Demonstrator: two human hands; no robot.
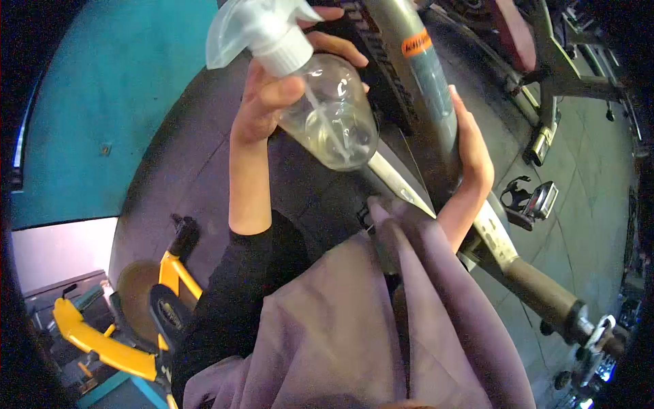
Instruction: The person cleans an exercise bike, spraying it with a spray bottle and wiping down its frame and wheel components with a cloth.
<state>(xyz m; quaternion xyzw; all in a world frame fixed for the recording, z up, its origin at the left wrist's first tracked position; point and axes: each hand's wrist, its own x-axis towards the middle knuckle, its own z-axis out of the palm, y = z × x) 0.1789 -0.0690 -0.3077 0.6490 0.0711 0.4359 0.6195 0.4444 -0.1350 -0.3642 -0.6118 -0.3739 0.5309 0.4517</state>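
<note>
A clear spray bottle (334,123) with a white trigger head hangs tilted in front of me, some pale liquid inside. My left hand (269,95) is closed around its neck and upper body, thumb in front and fingers behind. My right hand (475,153) presses against the right side of a thick grey frame tube (439,116) on an exercise bike, its fingers partly hidden behind the tube. An orange label (416,43) is stuck on the tube above that hand. Below it, a draped mauve garment (327,320) covers my lap.
A bike pedal (538,201) sticks out right of the tube. The bike's scuffed lower bar (494,235) runs down right. Yellow-framed equipment (112,347) stands at lower left, beside a teal surface (109,109). More gym equipment (545,68) is at upper right, on a tiled floor (586,238).
</note>
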